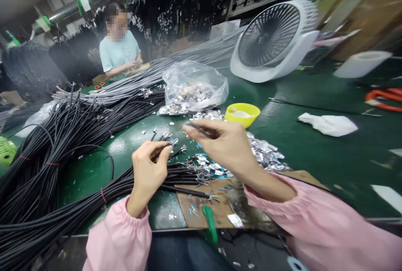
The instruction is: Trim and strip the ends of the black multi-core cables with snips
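Thumb and fingers of my left hand (150,165) pinch a black cable near its stripped end (173,141), where fine wires stick out. To the right and slightly higher is my right hand (224,143), its fingers closed; what they hold, if anything, I cannot make out. A gap separates the two hands. Below them, a bundle of black cables (125,187) lies across the table, its stripped ends showing coloured wires. Foil pieces (265,153) are heaped beside my right wrist. Pink sleeves cover both forearms.
Behind my hands stand a yellow bowl (256,114), a clear plastic bag (216,86) of small pieces and a white fan (270,38). More black cables (50,149) pile up at left. Orange-handled scissors (381,99) lie far right. A co-worker (119,49) sits across the table.
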Demonstrator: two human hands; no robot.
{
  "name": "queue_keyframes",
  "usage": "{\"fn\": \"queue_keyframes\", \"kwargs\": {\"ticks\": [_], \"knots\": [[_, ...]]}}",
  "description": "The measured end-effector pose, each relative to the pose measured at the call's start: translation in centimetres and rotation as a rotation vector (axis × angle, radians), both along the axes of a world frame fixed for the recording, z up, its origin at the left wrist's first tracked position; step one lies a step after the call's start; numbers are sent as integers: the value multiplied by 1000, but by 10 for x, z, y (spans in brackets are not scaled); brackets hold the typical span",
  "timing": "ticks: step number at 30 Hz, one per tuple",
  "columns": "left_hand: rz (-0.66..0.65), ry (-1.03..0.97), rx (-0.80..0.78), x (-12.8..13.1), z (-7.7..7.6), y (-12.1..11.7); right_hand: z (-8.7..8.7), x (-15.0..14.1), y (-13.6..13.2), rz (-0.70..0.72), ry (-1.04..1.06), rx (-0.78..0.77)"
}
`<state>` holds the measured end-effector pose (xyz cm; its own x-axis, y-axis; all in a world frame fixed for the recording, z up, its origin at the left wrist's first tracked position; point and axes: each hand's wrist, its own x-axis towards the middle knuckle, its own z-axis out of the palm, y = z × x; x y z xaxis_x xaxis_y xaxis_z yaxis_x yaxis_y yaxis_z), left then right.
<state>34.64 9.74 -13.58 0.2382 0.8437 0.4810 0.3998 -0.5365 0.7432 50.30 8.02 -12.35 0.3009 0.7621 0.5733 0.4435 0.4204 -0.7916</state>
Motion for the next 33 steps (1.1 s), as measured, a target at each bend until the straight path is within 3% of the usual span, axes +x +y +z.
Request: {"fn": "queue_keyframes", "kwargs": {"ticks": [5,11,14,17,19,21,26,31,33], "knots": [[28,-52,-100,-4,7,-2,-1,-3,2,237,-210,-27],[42,-43,-67,0,4,-7,-2,-7,-1,244,-216,-18],[11,-132,-170,2,2,-6,-1,-8,0,284,-88,-141],[-68,-220,-245,2,1,-5,2,-7,2,438,175,-408],[-84,-189,-117,0,1,-5,3,-6,3,533,335,-594],[-51,-99,93,-2,0,-5,3,-6,4,573,418,-679],[49,53,430,-5,-3,-6,5,-8,0,531,260,-483],[133,70,524,-4,-6,-5,5,-11,-4,569,76,-349],[147,59,541,-5,-7,-6,1,-11,-4,509,36,-283]]}}
